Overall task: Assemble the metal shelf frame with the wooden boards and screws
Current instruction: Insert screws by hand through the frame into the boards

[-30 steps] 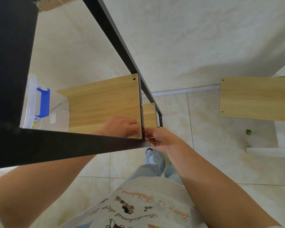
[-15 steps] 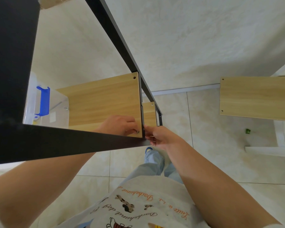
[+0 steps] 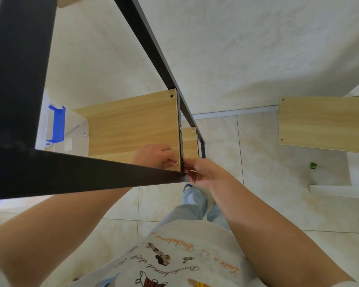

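At the frame's middle, the wooden board (image 3: 133, 123) was pressed by the curled left hand (image 3: 153, 155). The black metal frame (image 3: 87, 177) was pinched by the right hand (image 3: 201, 172). "Dachshund dog" was printed on the shirt (image 3: 174, 255).

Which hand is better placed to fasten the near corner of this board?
Probably the left hand: its fingers sit on the board at the near-corner hole. The right hand is outside the frame upright.

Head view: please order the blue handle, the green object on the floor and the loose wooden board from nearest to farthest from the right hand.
From the right hand:
1. Loose wooden board, to its upper right, against the wall.
2. Green object, on the floor tiles to its right; close to the board's distance, so this order is not certain.
3. Blue handle, far left, on the clear plastic box.
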